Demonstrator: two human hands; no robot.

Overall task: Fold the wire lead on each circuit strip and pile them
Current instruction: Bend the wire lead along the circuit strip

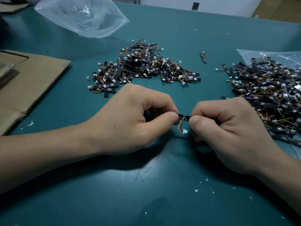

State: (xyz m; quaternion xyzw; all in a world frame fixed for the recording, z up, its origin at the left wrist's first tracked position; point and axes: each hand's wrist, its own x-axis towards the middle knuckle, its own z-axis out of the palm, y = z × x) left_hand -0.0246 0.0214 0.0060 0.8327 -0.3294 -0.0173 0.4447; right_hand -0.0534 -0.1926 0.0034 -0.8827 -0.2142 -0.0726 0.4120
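Green table: large heap of strips on clear bag at right edge, prob. stock not yet folded. Smaller pile toward far edge, prob. finished. Est. under half done. Left hand & right hand, fingers curled, each pinch one end of a circuit strip over table centre. Wire lead loops below, white connector at its tip. Fold looks incomplete.

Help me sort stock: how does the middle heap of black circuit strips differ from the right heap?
The middle heap of black circuit strips lies on the teal table; the right heap lies on a clear plastic bag. The right heap is larger than the middle heap. Both have coloured wires, white connectors.
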